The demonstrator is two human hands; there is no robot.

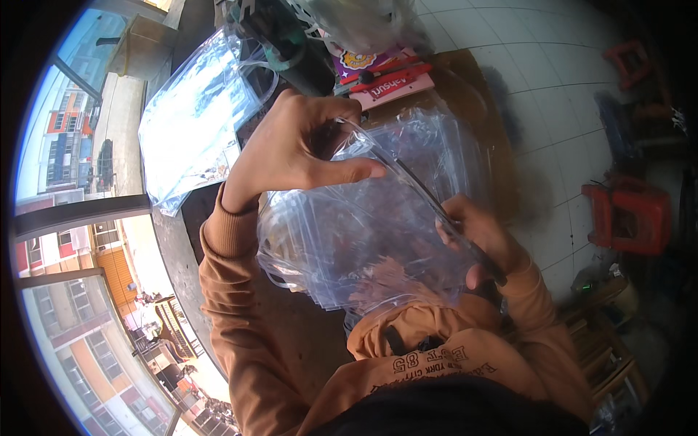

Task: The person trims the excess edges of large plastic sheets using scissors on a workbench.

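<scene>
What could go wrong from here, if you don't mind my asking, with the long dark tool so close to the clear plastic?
The long dark tool in the right hand, which looks like scissors, points toward the fingers of the left hand, so a slip might nick them. The clear plastic pile lies beneath in overlapping layers, so a loose edge could snag or be cut by accident.

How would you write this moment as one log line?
left hand: at thin clear plastic strip | right hand: gripping long slim dark tool | below: layered transparent plastic bags
</scene>
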